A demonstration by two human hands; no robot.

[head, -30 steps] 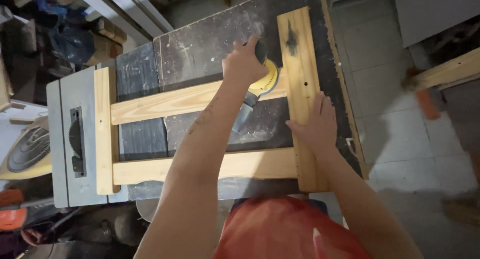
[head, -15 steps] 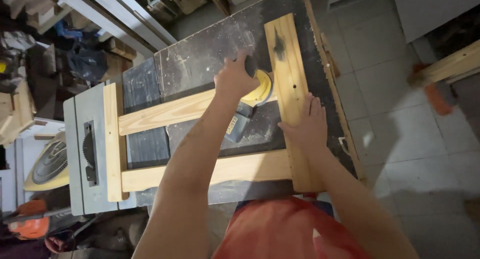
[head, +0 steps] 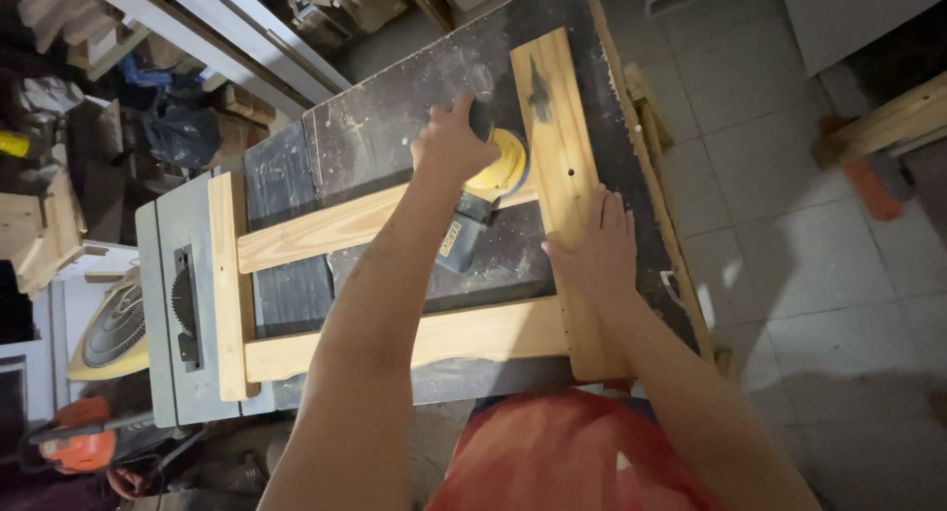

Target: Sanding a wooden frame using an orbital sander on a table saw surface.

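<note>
A pale wooden frame (head: 326, 230), two long rails joined by two cross boards, lies flat on a dark dusty worktable (head: 395, 87). My left hand (head: 449, 141) grips a yellow and black orbital sander (head: 498, 166) that sits where the upper rail meets the right board. My right hand (head: 592, 245) lies flat, fingers spread, on the right board (head: 552, 107), below the sander. The sander's black dust bag (head: 459, 245) points back toward me.
A grey table saw (head: 182, 304) with its blade slot sits under the frame's left end. A fan (head: 109, 328) and an orange tool (head: 74, 447) lie at lower left. Timber and clutter fill the top left. Tiled floor (head: 789, 264) and a wooden beam (head: 883, 121) are to the right.
The sander and my left hand have shifted slightly along the joint, and my head view has drifted. My right hand stays pressed on the right board.
</note>
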